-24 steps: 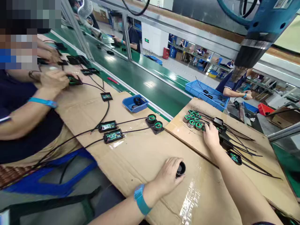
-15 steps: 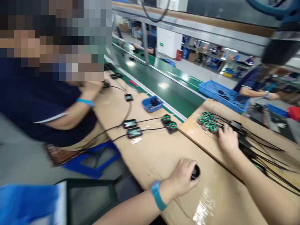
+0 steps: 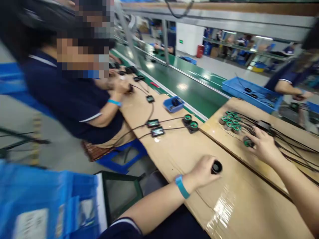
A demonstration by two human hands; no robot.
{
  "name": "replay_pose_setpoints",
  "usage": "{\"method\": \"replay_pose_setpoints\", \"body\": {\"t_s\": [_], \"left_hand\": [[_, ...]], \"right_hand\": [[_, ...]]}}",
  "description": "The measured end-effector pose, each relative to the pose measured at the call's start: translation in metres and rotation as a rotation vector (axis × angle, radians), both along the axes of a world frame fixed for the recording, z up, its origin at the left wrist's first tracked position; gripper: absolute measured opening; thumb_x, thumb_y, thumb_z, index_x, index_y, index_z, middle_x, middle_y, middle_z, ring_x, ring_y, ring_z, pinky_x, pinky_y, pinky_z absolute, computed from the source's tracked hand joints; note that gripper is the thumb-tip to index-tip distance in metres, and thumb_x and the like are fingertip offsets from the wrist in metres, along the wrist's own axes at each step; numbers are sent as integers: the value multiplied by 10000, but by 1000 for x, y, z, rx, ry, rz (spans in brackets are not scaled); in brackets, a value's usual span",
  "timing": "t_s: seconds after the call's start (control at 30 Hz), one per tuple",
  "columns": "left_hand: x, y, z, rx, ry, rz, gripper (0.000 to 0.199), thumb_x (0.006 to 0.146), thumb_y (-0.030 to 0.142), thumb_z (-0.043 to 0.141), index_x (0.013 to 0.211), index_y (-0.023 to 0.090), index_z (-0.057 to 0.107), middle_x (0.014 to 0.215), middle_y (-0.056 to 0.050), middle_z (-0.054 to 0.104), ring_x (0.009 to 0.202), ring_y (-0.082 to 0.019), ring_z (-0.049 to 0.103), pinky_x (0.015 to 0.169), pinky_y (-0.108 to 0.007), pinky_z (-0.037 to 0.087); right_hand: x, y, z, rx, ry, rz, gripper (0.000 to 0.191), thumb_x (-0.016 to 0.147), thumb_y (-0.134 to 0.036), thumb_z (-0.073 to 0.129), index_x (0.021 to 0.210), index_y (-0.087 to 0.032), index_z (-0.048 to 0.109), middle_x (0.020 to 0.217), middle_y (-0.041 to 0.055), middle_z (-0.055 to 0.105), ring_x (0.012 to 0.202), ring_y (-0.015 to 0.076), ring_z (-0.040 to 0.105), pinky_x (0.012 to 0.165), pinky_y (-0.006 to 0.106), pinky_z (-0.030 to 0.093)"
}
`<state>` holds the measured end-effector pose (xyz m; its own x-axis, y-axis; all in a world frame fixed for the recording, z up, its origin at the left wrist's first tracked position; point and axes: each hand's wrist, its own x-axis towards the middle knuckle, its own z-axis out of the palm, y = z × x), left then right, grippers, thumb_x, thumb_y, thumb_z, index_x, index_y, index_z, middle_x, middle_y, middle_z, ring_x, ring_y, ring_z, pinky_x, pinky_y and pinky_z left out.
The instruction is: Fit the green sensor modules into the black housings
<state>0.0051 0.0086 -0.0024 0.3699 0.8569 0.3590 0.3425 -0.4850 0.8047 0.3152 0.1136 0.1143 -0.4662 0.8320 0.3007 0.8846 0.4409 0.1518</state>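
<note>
The cardboard-covered table (image 3: 174, 156) is placed beside a green conveyor (image 3: 181, 86) in a workshop, where one black cup (image 3: 216, 167) is pinched in the left hand's grip (image 3: 214, 169) and one green-topped cylinder (image 3: 248, 141) in the right hand's (image 3: 253, 142).

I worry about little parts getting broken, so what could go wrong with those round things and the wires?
The right hand has a green-topped round part close to the black cables, so it might snag one.

The left hand grips the black cup by its side, so it could slip.

Near the seated person, wires run off the cardboard's edge; someone might tug them.
</note>
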Motion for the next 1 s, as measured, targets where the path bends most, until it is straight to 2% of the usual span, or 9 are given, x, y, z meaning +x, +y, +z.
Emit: {"method": "replay_pose_setpoints", "body": {"t_s": [0.1, 0.2, 0.33, 0.4, 0.47, 0.6, 0.73, 0.83, 1.0], "left_hand": [[-1, 2, 1, -27, -5, 10, 583, 728, 357, 852, 1199, 208, 542, 1193, -117, 629, 1124, -298, 589, 1004, -477, 491], [0, -1, 2, -29, 31, 8, 548, 734, 296, 840, 1184, 221, 537, 1166, -94, 639, 1107, -295, 596, 987, -476, 492], [-1, -8, 3, 10, 65, 43, 505, 737, 306, 835, 1143, 222, 546, 1125, -80, 643, 1076, -289, 605, 976, -479, 497], [-3, -11, 3, 32, 69, 45, 493, 749, 297, 819, 1157, 217, 555, 1156, -91, 629, 1124, -295, 592, 1016, -491, 484], [-5, -13, 2, 47, 54, 14, 500, 772, 243, 774, 1221, 216, 557, 1269, -113, 579, 1237, -297, 547, 1087, -486, 451], [-7, -16, 2, 23, 25, -4, 665, 800, 242, 734, 1405, 231, 459, 1420, -125, 502, 1352, -289, 484, 1159, -478, 400], [-6, -24, 0, -68, -9, 77, 588, 800, 357, 776, 1304, 205, 514, 1251, -104, 636, 1179, -279, 613, 1052, -464, 494], [-5, -28, -2, -65, 5, 83, 475, 838, 329, 739, 1252, 208, 542, 1222, -83, 656, 1150, -257, 629, 1038, -445, 504], [-8, -32, -1, 53, 54, 86, 573, 854, 308, 710, 1361, 179, 476, 1333, -134, 603, 1257, -278, 576, 1090, -475, 480]], "right_hand": [[-13, -79, 25, -91, 285, -144, 511, 873, -442, 611, 1328, -208, 599, 1320, 124, 636, 1117, 284, 655, 922, 397, 534], [-27, -159, 40, -204, 467, -265, 523, 867, -430, 652, 1343, -228, 574, 1153, 72, 715, 967, 235, 704, 839, 329, 555], [-65, -223, 28, -561, 498, -106, 486, 768, -210, 670, 1252, -228, 629, 1256, 76, 672, 1132, 248, 650, 982, 329, 502], [-88, -231, 9, -752, 504, -89, 482, 706, -111, 637, 1173, -227, 662, 1197, 69, 689, 1082, 231, 661, 954, 307, 505], [-105, -230, -12, -812, 529, -165, 462, 700, -71, 606, 1137, -207, 668, 1119, 75, 705, 1015, 221, 673, 921, 305, 510], [-106, -231, -44, -699, 647, -333, 650, 751, -196, 728, 1371, -152, 535, 1267, 145, 654, 1147, 271, 637, 1006, 383, 494], [-97, -243, -59, -621, 799, -418, 738, 789, -424, 779, 1421, -166, 500, 1358, 164, 611, 1216, 297, 615, 1051, 450, 492], [-99, -246, -67, -463, 773, -356, 669, 832, -435, 747, 1403, -165, 526, 1361, 169, 611, 1247, 317, 596, 1081, 502, 474], [-105, -237, -78, -304, 687, -233, 575, 863, -411, 724, 1369, -179, 580, 1328, 170, 634, 1240, 327, 603, 1076, 528, 488]]}}
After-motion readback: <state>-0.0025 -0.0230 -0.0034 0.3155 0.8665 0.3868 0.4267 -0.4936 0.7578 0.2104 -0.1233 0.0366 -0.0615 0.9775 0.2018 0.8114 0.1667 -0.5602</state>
